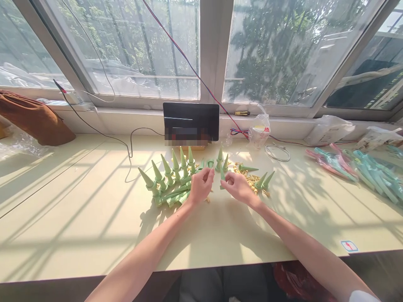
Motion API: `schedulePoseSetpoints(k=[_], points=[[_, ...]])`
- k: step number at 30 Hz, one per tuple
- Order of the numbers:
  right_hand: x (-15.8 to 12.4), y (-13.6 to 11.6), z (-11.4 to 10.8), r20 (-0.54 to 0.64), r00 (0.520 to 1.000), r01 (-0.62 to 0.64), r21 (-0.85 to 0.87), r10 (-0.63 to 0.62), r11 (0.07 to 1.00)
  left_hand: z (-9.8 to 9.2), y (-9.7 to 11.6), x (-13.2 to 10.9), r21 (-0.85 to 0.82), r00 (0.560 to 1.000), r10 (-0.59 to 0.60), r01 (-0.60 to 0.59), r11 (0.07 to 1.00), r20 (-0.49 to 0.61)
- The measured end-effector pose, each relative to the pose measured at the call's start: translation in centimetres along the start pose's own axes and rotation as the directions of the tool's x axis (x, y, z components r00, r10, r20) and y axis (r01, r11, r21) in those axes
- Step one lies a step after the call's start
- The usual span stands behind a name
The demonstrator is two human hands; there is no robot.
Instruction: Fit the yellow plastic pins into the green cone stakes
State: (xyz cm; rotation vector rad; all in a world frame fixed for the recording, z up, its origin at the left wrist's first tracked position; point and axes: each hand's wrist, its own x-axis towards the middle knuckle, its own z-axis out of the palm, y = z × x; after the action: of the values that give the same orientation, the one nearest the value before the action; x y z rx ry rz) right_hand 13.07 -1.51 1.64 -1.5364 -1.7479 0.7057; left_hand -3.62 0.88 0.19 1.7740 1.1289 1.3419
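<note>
My left hand point(202, 184) is closed in a pinch over the middle of the table; whatever may be between its fingertips is too small to make out. My right hand point(238, 187) grips a green cone point(222, 174), its point upward, a short gap away from the left hand. Left of the hands, several green cones on stepped bases point(168, 166) stand in a slanting row. Green tubes point(173, 196) lie in front of that row. Beside my right hand is a scatter of small yellow pegs point(252, 181), with a pair of green cones point(264, 180) leaning there.
A dark-screened tablet point(191, 121) stands at the back against the sill. Bagged cup point(260, 130), coiled white cable point(277, 153) and pink and teal plastic strips point(362, 170) lie to the right. A brown bag point(34, 119) sits at the far left.
</note>
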Motion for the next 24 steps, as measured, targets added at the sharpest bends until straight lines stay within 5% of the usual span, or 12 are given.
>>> schedulePoseSetpoints(k=[4,9,24], points=[[1.1,1.4,0.4,-0.158,0.982,0.130,0.177,-0.103,0.976,0.3,-0.1,-0.5,0.074,0.985,0.061,-0.074,0.995,0.164],[0.3,2.8,1.0,-0.160,0.981,0.148,0.248,-0.110,0.957,0.4,-0.1,-0.9,0.131,0.954,0.082,-0.124,0.984,0.290],[-0.6,2.7,2.5,-0.158,0.978,0.176,0.277,-0.136,0.945,0.6,-0.7,-1.1,0.294,0.945,0.079,-0.177,0.939,0.318]])
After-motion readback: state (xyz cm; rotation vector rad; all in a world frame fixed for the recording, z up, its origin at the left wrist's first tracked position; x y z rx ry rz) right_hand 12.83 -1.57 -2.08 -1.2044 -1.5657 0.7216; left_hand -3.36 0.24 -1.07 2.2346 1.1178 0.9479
